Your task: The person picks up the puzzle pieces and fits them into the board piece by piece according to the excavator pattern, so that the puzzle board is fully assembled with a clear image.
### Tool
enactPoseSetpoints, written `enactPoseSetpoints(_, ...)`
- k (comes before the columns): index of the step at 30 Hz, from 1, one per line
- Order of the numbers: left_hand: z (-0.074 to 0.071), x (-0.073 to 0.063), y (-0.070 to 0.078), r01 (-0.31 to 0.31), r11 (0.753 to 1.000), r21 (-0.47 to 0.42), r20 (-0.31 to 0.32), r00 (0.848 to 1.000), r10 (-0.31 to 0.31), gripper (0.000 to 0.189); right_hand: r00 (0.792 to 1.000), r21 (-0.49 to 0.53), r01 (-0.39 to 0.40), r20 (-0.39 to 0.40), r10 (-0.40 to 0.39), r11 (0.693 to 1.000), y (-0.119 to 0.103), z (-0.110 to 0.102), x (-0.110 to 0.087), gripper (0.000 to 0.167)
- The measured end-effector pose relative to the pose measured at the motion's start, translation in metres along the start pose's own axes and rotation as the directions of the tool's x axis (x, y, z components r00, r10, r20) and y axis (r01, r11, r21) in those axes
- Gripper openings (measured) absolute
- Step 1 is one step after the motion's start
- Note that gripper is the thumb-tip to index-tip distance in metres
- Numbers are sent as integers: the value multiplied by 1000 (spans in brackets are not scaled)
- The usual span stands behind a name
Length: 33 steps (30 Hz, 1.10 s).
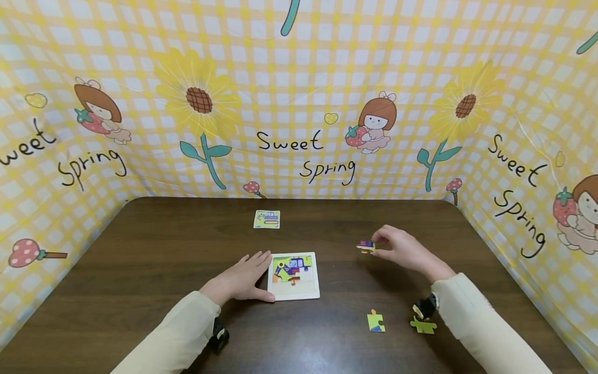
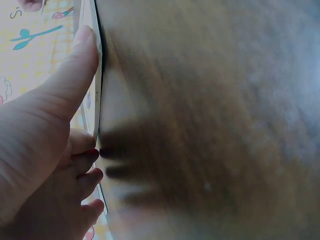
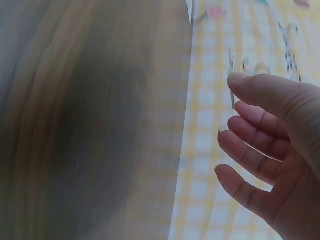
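Observation:
My right hand (image 1: 399, 248) pinches a puzzle piece (image 1: 366, 246) between thumb and index finger, above the table to the right of the white puzzle tray (image 1: 316, 275). In the right wrist view that piece (image 3: 231, 85) appears thin and edge-on. The tray holds a partly assembled vehicle picture (image 1: 291, 267), with pale bare board at its lower part. Along the tray's left edge rests my left hand (image 1: 240, 278), fingers extended and thumb touching near the lower left corner. The left wrist view shows the thumb (image 2: 75, 70) against the tray's side.
Two loose puzzle pieces lie at the front right: a green and blue one (image 1: 376, 323) and a green one (image 1: 423, 326) near the right wrist. A small picture card (image 1: 267, 219) lies at the back of the brown table (image 1: 187, 228). Checkered cloth (image 1: 299, 93) surrounds the table's far sides.

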<state>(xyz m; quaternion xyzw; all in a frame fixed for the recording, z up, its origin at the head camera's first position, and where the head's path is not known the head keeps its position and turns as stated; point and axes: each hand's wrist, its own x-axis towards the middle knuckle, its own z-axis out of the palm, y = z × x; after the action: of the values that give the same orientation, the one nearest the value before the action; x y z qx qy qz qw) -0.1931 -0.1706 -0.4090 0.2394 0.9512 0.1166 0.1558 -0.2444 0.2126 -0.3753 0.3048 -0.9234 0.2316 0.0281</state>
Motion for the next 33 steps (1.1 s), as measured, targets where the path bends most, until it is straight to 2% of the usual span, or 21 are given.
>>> enactPoseSetpoints(8,-1,-1,1,5,1000,-3,3,1000,-5,100,994,-38,104,48,-102,994,-40,27,27,20)
enactPoseSetpoints(17,-3,-1,1,2,1000,-2,8,1000,-2,99,984,-79,130,134,-119,988,-74,60,45,20)
enactPoseSetpoints(25,-4,0,1,-2,1000,4,5,1000,2,99,972,-77,159,184,-143,984,-87,79,52,21)
enactPoseSetpoints(33,-4,0,1,-3,1000,-8,0,1000,3,99,972,-89,143,202,-123,986,-90,85,56,19)
